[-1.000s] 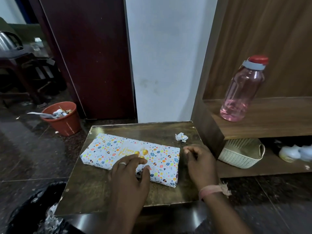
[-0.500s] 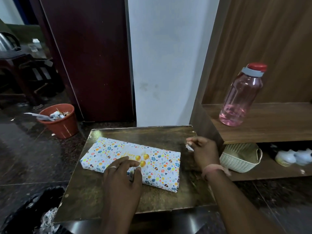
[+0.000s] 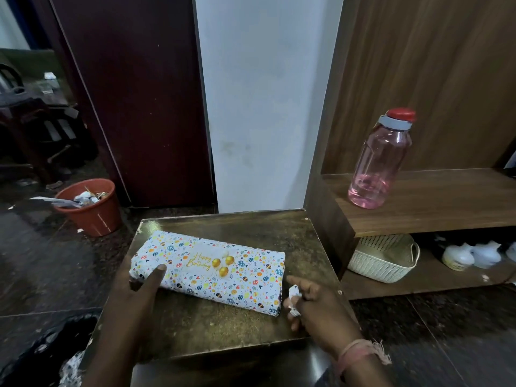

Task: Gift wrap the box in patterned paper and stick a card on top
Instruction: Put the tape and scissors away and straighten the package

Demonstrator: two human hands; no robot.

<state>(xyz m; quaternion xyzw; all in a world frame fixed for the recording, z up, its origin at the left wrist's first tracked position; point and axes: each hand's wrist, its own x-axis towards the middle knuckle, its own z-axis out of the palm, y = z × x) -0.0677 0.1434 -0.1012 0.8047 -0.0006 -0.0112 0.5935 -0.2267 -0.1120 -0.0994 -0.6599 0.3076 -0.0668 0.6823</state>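
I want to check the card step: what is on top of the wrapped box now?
A "Happy Birthday" card with gold balloons lies flat on the wrapped box. The left hand grips its left end, covering that corner. How the card is fixed cannot be seen.

Gold script on the card (image 3: pixel 208 263) atop the wrapped box (image 3: pixel 178 248) reads "Happy Birthday".

The left hand (image 3: pixel 134 286) slid to the wrapped box's (image 3: pixel 208 270) left end; the right hand (image 3: pixel 312 305) picked up the paper scrap (image 3: pixel 293 292).
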